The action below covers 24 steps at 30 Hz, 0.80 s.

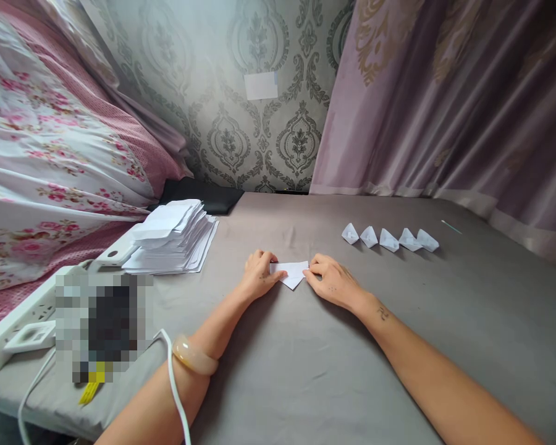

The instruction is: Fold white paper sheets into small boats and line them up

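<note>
A folded piece of white paper (293, 276), pointed at its lower edge, is held over the middle of the grey cloth. My left hand (261, 275) grips its left end, with the thumb across the front. At the right end, my right hand (330, 279) pinches the paper between thumb and fingers. Off to the right stand several folded white paper shapes (389, 240) in a row. A tall stack of white paper sheets (176, 241) lies to the left of my left hand.
A white power strip (41, 303) with a plugged-in white adapter (30, 335) runs along the left edge. A white cable (173, 377) passes over my left forearm. Blurred dark items lie nearby. A thin pale stick (451, 227) rests at the far right; curtains hang on both sides.
</note>
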### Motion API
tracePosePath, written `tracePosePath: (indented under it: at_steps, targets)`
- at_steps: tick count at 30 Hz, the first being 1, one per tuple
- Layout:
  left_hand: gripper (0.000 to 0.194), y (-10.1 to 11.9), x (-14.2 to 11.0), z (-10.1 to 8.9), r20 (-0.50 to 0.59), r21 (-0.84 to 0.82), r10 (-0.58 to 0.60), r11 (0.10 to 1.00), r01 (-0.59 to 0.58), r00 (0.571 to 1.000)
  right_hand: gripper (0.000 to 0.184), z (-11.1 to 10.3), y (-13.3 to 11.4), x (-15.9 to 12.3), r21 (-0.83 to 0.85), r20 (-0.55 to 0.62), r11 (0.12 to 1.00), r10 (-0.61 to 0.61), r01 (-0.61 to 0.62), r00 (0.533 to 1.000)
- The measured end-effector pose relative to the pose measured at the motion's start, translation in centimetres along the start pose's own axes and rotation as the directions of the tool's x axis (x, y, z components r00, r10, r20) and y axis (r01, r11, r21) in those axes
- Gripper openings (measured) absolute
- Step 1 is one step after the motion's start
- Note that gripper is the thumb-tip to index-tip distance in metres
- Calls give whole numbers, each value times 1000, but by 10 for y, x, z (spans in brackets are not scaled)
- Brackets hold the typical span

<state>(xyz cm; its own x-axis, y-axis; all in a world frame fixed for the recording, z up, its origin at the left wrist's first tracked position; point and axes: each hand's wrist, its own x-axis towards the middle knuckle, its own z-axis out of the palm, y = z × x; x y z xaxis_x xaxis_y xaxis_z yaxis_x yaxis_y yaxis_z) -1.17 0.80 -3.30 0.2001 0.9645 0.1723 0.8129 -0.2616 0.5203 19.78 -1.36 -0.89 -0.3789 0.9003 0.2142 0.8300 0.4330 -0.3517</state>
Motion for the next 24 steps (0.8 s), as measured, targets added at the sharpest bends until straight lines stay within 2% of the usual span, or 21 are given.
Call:
tracePosePath:
  at_steps: [5, 6, 9, 12, 16, 20, 24]
  targets:
    - [27, 6, 5, -5, 89, -73, -122, 989, 129, 989, 10, 11, 9, 8, 120, -52, 992, 44, -37, 998]
    - [25, 6, 5, -6, 94, -86, -123, 988, 131, 988, 10, 13, 11, 8, 137, -60, 990, 37, -29, 997]
    - [23, 5, 6, -6, 99, -168, -108, 978, 124, 989, 36, 18, 14, 9, 188, -65, 982, 6, 6, 998]
    - [27, 3, 5, -7, 107, -279, -83, 954, 110, 991, 48, 20, 16, 9, 241, -39, 971, -2, 11, 999]
    - [25, 6, 3, -10, 140, -390, -35, 917, 87, 990, 51, 20, 15, 11, 337, -24, 941, 48, -38, 999]
    - [31, 11, 0, -16, 120, -520, 7, 853, 57, 993, 48, 17, 16, 14, 497, -40, 864, 118, -82, 992]
    - [30, 12, -1, -22, 101, -511, 22, 859, 33, 995, 43, 13, 20, 16, 606, -57, 793, 123, -63, 991]
